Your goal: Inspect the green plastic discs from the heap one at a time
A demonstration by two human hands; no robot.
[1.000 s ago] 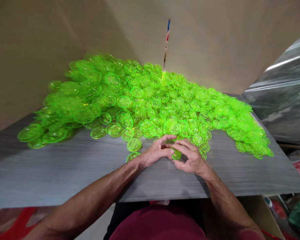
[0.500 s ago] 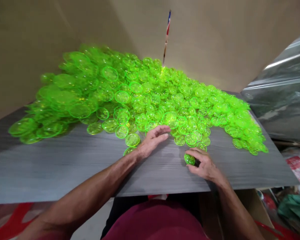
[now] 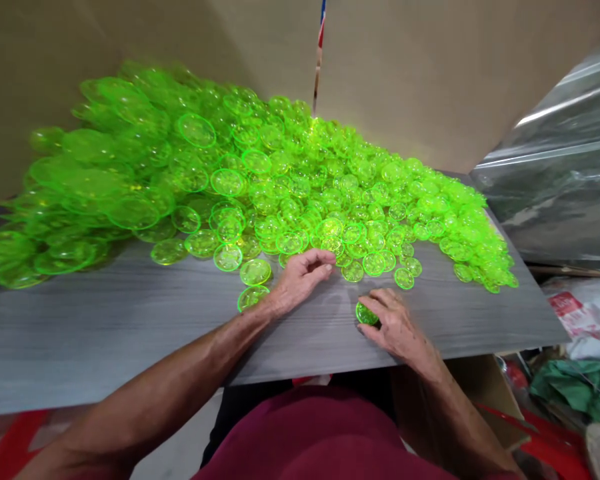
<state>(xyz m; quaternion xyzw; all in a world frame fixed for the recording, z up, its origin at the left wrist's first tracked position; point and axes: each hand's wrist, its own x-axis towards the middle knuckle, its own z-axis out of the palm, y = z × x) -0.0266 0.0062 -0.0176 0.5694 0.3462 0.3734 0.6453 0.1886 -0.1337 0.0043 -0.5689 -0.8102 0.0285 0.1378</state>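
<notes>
A big heap of clear fluorescent-green plastic discs [image 3: 280, 180] spreads over the grey wood-grain table [image 3: 145, 320]. My right hand [image 3: 393, 323] is low over the table just in front of the heap, with thumb and fingers closed around a green plastic disc [image 3: 365, 312] that faces left. Whether more discs are stacked behind it is hidden by the fingers. At the heap's front edge rests my left hand [image 3: 305, 277], its fingers loosely bent, the thumb a little apart and nothing visible between them. Two loose discs [image 3: 254, 298] lie beside its wrist.
Brown board walls [image 3: 405, 73] enclose the back, with a red-and-blue-marked gap [image 3: 319, 53] at their joint. Plastic-wrapped sheets [image 3: 570, 173] stand at the right. Below the table's right end are a cardboard box [image 3: 495, 393], green cloth [image 3: 570, 393] and a white bag [image 3: 585, 313].
My right hand has lowered the disc closer to the tabletop and turned it to lie flatter. My left hand has barely moved. The whole view has shifted slightly.
</notes>
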